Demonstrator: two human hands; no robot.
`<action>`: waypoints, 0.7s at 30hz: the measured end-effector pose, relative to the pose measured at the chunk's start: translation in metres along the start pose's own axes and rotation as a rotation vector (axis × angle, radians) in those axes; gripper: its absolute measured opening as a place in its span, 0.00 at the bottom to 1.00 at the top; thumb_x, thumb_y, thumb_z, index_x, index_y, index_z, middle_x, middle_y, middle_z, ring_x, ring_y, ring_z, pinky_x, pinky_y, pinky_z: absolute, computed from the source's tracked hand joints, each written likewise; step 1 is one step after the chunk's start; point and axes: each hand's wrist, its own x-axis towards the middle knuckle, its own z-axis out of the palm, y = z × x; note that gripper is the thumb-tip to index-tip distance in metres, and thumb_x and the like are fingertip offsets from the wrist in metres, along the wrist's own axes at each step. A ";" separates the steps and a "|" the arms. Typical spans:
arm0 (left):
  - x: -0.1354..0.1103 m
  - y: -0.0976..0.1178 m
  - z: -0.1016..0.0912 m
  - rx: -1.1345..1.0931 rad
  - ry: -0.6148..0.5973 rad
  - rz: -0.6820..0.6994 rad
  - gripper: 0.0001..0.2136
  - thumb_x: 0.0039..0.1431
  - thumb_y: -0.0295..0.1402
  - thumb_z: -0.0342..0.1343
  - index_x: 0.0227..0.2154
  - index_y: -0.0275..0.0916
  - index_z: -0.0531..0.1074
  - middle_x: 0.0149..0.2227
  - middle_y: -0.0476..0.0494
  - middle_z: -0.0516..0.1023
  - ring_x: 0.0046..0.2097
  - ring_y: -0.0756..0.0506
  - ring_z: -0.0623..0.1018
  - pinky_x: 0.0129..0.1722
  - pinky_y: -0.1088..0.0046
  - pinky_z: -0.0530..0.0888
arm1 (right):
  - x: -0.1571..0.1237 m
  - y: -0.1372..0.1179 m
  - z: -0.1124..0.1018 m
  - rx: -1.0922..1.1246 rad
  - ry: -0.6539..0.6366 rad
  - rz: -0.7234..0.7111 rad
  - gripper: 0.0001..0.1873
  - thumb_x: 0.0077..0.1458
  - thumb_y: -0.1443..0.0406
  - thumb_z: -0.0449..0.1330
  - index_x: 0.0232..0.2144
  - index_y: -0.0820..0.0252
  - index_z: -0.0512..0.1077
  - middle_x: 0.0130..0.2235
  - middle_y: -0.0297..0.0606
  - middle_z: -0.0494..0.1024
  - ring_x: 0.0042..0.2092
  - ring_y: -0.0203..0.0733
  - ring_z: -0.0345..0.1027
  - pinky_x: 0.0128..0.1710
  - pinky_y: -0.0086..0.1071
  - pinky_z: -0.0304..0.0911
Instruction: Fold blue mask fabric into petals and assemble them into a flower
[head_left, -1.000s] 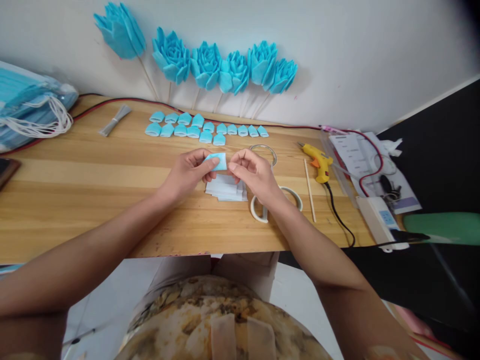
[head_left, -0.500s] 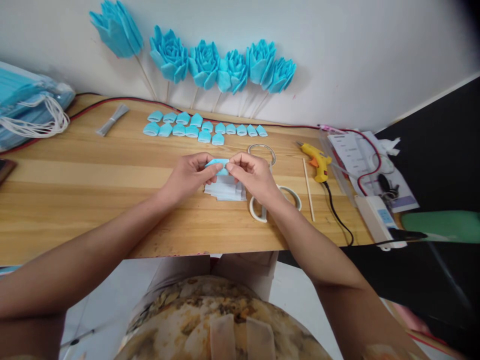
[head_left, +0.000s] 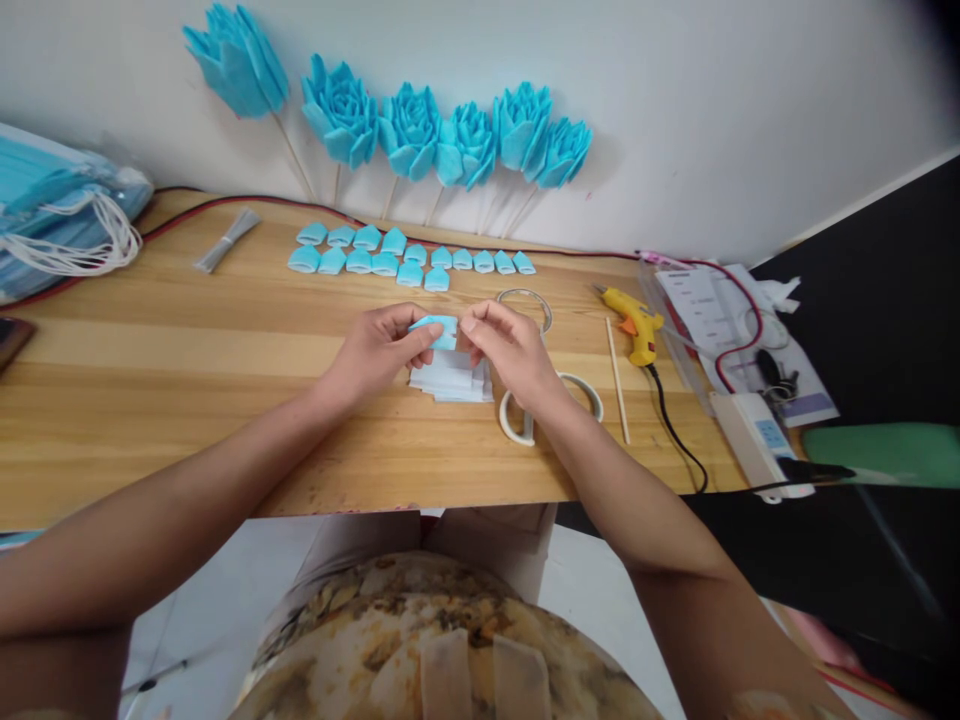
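Head view: a wooden bench (head_left: 225,360) runs along a pale wall (head_left: 675,130); blue flowers (head_left: 409,130) on sticks stand against the wall, and rows of small folded blue pieces (head_left: 385,264) lie before them; a yellow glue gun (head_left: 642,345), a thin stick (head_left: 618,380) and a white power strip (head_left: 742,430) sit to the right; the left hand (head_left: 375,345) pinches a blue strip (head_left: 448,333) above a stack of white pieces (head_left: 448,380); the right hand (head_left: 511,350), fingers curled, is at the strip's right edge; whether it grips or touches, I cannot tell.
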 end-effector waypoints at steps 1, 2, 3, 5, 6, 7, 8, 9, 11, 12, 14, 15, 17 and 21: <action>0.000 0.000 0.000 -0.003 0.006 0.001 0.16 0.54 0.46 0.63 0.24 0.39 0.70 0.22 0.50 0.74 0.25 0.51 0.71 0.28 0.75 0.71 | 0.000 0.000 0.000 0.027 -0.009 0.008 0.17 0.57 0.50 0.61 0.32 0.58 0.72 0.28 0.31 0.71 0.30 0.33 0.63 0.28 0.28 0.62; 0.000 0.000 0.000 -0.005 0.011 -0.001 0.16 0.54 0.47 0.63 0.24 0.40 0.70 0.22 0.50 0.74 0.25 0.51 0.71 0.28 0.75 0.71 | 0.000 -0.001 0.000 0.045 -0.022 0.020 0.18 0.57 0.49 0.61 0.33 0.58 0.73 0.29 0.32 0.71 0.30 0.33 0.64 0.28 0.28 0.62; 0.000 -0.001 0.000 -0.007 0.016 -0.003 0.16 0.54 0.47 0.63 0.24 0.40 0.71 0.22 0.50 0.74 0.25 0.51 0.71 0.28 0.75 0.71 | -0.001 -0.001 0.001 0.054 -0.040 0.033 0.19 0.56 0.48 0.61 0.35 0.58 0.73 0.29 0.32 0.72 0.31 0.33 0.64 0.28 0.27 0.63; 0.000 -0.001 -0.001 -0.009 0.027 -0.003 0.16 0.54 0.47 0.62 0.24 0.40 0.70 0.22 0.50 0.73 0.25 0.51 0.71 0.28 0.74 0.71 | -0.001 -0.001 0.002 0.051 -0.080 0.058 0.21 0.53 0.47 0.64 0.36 0.58 0.73 0.30 0.32 0.73 0.31 0.33 0.64 0.28 0.28 0.63; 0.000 -0.001 -0.001 -0.009 0.031 0.000 0.16 0.54 0.47 0.62 0.24 0.40 0.70 0.22 0.50 0.73 0.25 0.51 0.71 0.28 0.74 0.71 | -0.001 -0.001 0.002 0.046 -0.097 0.065 0.22 0.50 0.47 0.66 0.36 0.58 0.73 0.31 0.32 0.73 0.31 0.33 0.64 0.28 0.28 0.63; 0.000 -0.001 -0.001 -0.007 0.032 0.002 0.16 0.54 0.47 0.62 0.24 0.40 0.70 0.22 0.50 0.73 0.25 0.51 0.71 0.28 0.74 0.71 | 0.000 -0.001 0.002 0.043 -0.108 0.065 0.23 0.48 0.47 0.67 0.36 0.57 0.72 0.31 0.32 0.73 0.31 0.33 0.64 0.29 0.28 0.63; 0.000 -0.001 -0.001 -0.006 0.030 0.004 0.16 0.54 0.47 0.62 0.24 0.40 0.70 0.22 0.50 0.73 0.25 0.51 0.71 0.28 0.74 0.71 | 0.000 0.000 0.003 0.040 -0.112 0.059 0.23 0.47 0.47 0.68 0.36 0.57 0.72 0.31 0.31 0.73 0.31 0.33 0.64 0.29 0.28 0.62; 0.000 -0.001 0.000 -0.005 0.026 0.004 0.16 0.54 0.47 0.62 0.24 0.40 0.70 0.22 0.50 0.73 0.25 0.51 0.71 0.28 0.74 0.71 | 0.000 0.000 0.003 0.036 -0.111 0.051 0.23 0.47 0.47 0.69 0.35 0.57 0.72 0.31 0.31 0.73 0.31 0.33 0.63 0.29 0.28 0.62; 0.000 -0.001 0.000 -0.006 0.016 -0.003 0.16 0.54 0.47 0.62 0.24 0.40 0.70 0.22 0.50 0.73 0.25 0.51 0.71 0.28 0.74 0.71 | 0.001 0.002 0.002 0.019 -0.096 0.032 0.21 0.48 0.48 0.68 0.32 0.57 0.71 0.29 0.30 0.72 0.29 0.32 0.62 0.28 0.28 0.60; 0.000 -0.001 0.000 -0.007 0.012 -0.006 0.16 0.54 0.47 0.63 0.24 0.40 0.70 0.22 0.50 0.73 0.25 0.51 0.71 0.28 0.74 0.71 | 0.001 0.002 0.002 0.004 -0.089 0.023 0.20 0.49 0.48 0.67 0.30 0.57 0.70 0.27 0.29 0.71 0.28 0.31 0.61 0.27 0.28 0.59; 0.000 0.000 0.000 -0.007 0.006 -0.004 0.16 0.54 0.46 0.63 0.24 0.39 0.71 0.22 0.51 0.73 0.25 0.52 0.71 0.28 0.75 0.71 | 0.000 0.002 0.001 -0.029 -0.081 0.009 0.19 0.52 0.50 0.66 0.28 0.58 0.69 0.25 0.28 0.69 0.27 0.31 0.59 0.27 0.28 0.57; -0.001 0.000 0.000 -0.005 0.002 0.004 0.16 0.55 0.46 0.62 0.24 0.39 0.70 0.22 0.50 0.73 0.25 0.52 0.71 0.28 0.75 0.71 | 0.000 0.002 0.001 -0.039 -0.078 0.003 0.18 0.53 0.51 0.65 0.27 0.58 0.68 0.24 0.28 0.68 0.26 0.31 0.59 0.27 0.28 0.57; -0.001 0.000 0.000 -0.005 -0.006 0.024 0.17 0.58 0.47 0.60 0.23 0.39 0.70 0.22 0.49 0.74 0.25 0.51 0.71 0.29 0.74 0.72 | 0.000 0.001 0.001 -0.043 -0.073 -0.007 0.16 0.54 0.52 0.64 0.27 0.58 0.68 0.24 0.28 0.68 0.26 0.31 0.59 0.27 0.28 0.56; -0.002 0.001 -0.001 -0.034 -0.012 0.037 0.20 0.62 0.49 0.55 0.22 0.39 0.70 0.22 0.47 0.74 0.26 0.50 0.73 0.29 0.73 0.72 | 0.000 0.000 0.001 -0.040 -0.062 -0.012 0.15 0.54 0.54 0.63 0.27 0.58 0.68 0.24 0.28 0.67 0.26 0.31 0.59 0.26 0.28 0.55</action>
